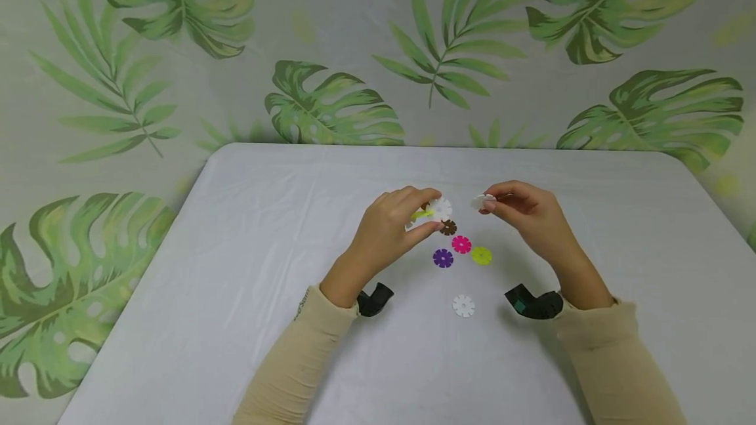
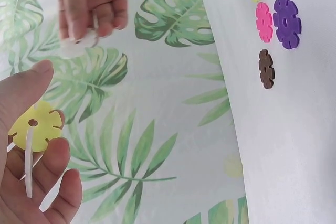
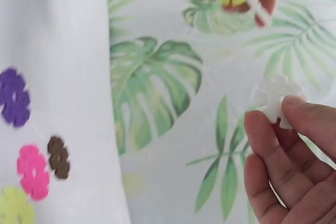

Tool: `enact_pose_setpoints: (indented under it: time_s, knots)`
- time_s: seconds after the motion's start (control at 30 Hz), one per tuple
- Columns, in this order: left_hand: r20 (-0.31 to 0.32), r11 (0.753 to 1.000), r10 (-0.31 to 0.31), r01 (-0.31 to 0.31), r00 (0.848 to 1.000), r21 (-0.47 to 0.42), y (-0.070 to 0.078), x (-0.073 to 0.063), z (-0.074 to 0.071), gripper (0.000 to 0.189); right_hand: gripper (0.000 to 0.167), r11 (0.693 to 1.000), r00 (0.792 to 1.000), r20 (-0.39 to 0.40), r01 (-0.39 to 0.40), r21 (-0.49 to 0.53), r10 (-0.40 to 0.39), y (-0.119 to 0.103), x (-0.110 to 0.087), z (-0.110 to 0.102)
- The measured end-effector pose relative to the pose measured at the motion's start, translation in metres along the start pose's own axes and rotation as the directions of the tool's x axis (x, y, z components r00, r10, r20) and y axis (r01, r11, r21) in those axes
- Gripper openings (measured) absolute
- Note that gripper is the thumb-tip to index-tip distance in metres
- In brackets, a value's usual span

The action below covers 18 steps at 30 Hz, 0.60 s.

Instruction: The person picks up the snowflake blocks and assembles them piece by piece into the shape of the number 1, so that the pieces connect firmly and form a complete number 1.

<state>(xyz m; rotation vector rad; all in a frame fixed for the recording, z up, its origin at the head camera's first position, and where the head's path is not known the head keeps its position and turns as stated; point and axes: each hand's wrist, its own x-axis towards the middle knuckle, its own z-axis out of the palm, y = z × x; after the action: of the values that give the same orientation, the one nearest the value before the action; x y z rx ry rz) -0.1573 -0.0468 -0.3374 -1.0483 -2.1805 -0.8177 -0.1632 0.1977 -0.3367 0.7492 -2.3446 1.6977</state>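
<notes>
My left hand [image 1: 386, 228] holds a small assembly of flower-shaped, notched plastic discs above the table. In the left wrist view its yellow disc [image 2: 46, 124] faces the camera, with white discs [image 2: 29, 166] slotted into it edge-on; fingers hide part of the assembly. To the right, my right hand [image 1: 528, 212] pinches a single white notched disc [image 3: 274, 95] between thumb and fingers. A gap separates that disc from the assembly. Below the hands lie a brown disc [image 1: 451, 228], a pink disc [image 1: 461, 244], a purple disc [image 1: 443, 258] and a yellow disc [image 1: 481, 255].
Another white disc [image 1: 463, 305] lies closer to the front on the white-covered table [image 1: 207, 281]. Dark wrist-worn devices sit at the left cuff [image 1: 375, 300] and the right cuff [image 1: 534, 303]. Behind the table's far edge hangs a leaf-patterned backdrop [image 1: 336, 38].
</notes>
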Motion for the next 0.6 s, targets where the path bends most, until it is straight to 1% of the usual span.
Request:
enact_pose_setpoints:
  time_s: [0.1,0.2,0.27,0.33,0.4,0.5,0.6]
  knots:
    - [0.009,1.0,-0.001,0.001,1.0,0.0,0.0,0.0,0.0,0.038,0.017,0.993,0.997,0.004,0.082,0.082,-0.082,-0.012,0.001,0.006]
    - [0.014,1.0,-0.004,0.005,1.0,-0.004,0.0,0.0,-0.001,0.039,0.019,0.982,0.989,0.006,0.148,0.119,-0.149,-0.019,0.002,0.011]
    - [0.016,1.0,-0.006,0.006,1.0,-0.01,0.001,0.0,-0.001,0.039,0.02,0.976,0.984,0.009,0.177,0.127,-0.18,-0.021,0.004,0.014]
    - [0.016,1.0,-0.007,0.008,1.0,-0.016,0.001,0.0,-0.001,0.039,0.019,0.974,0.979,0.018,0.201,0.104,-0.204,-0.022,0.005,0.017]
    - [0.015,1.0,-0.006,0.007,1.0,-0.03,0.001,0.0,-0.001,0.038,0.017,0.969,0.974,0.024,0.22,0.109,-0.224,-0.021,0.006,0.019]
    - [0.013,0.999,-0.003,0.003,1.0,-0.047,0.002,0.0,-0.002,0.038,0.018,0.966,0.967,0.033,0.249,0.063,-0.251,-0.02,0.006,0.021]
    - [0.025,0.998,0.0,0.002,1.0,-0.067,0.003,0.001,-0.002,0.038,0.019,0.966,0.965,0.037,0.26,0.012,-0.26,-0.019,0.005,0.023]
